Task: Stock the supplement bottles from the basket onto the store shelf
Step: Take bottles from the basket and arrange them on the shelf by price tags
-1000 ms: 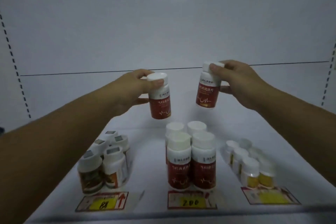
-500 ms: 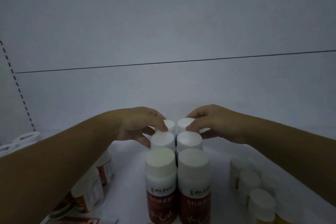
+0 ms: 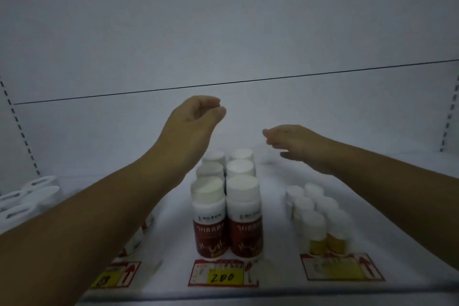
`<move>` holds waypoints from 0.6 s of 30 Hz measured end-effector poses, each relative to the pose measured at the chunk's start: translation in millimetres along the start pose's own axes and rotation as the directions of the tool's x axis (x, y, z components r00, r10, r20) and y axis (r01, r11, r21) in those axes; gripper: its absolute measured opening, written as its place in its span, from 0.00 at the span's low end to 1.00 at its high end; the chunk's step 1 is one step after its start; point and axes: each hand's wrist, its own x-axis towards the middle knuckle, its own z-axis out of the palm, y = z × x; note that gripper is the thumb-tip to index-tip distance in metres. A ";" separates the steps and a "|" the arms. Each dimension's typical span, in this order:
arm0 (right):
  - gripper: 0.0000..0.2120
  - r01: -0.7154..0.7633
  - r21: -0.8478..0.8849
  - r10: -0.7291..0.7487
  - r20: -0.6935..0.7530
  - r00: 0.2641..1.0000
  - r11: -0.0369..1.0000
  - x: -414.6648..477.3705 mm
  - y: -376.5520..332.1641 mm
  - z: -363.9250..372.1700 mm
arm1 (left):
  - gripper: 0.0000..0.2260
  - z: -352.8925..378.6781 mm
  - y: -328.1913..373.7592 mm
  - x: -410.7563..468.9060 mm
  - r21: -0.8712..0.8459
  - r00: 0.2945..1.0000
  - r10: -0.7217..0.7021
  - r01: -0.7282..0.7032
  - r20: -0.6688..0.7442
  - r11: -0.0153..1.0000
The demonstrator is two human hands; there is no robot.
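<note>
Fingers (image 3: 211, 103) of my left hand (image 3: 193, 119) curl loosely toward the thumb with a small gap between them, pinching nothing. My right hand (image 3: 295, 141) hangs lower and to the right, its fingers (image 3: 269, 133) relaxed and nearly straight, close together, also holding nothing. Both hands hover above the far end of the block of red-labelled supplement bottles (image 3: 227, 216) and are clear of their caps.

Those bottles stand upright on the white shelf (image 3: 173, 231) in the middle, two side by side and three deep, white caps touching or nearly so. A price tag marked 200 (image 3: 223, 274) lies at the near edge just in front of them.

To the right, well apart, sits a cluster of smaller yellow-labelled bottles (image 3: 320, 226) behind their own red-bordered tag (image 3: 342, 271). On the left my forearm covers most of another group of bottles (image 3: 137, 238) – I cannot tell their count – with a tag bearing a red arrow (image 3: 116, 276) before them. White-capped containers (image 3: 27, 196) show at the far left edge, too blurred to identify.
</note>
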 end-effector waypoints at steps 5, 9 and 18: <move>0.31 -0.087 -0.008 0.084 -0.199 0.976 0.996 -58.6 18.3 -25.9 | 0.09 48.4 25.1 -70.1 -0.229 0.976 0.057 -0.008 0.210 0.973; 0.33 -0.157 0.035 0.160 -0.308 0.938 0.987 -106.1 43.1 -24.2 | 0.18 91.1 17.4 -107.2 -0.170 0.928 -0.117 0.187 0.354 0.968; 0.31 -0.188 0.057 0.196 -0.249 0.948 0.981 -144.8 70.9 0.1 | 0.27 118.9 -6.0 -105.3 -0.252 0.833 -0.442 0.531 0.333 0.809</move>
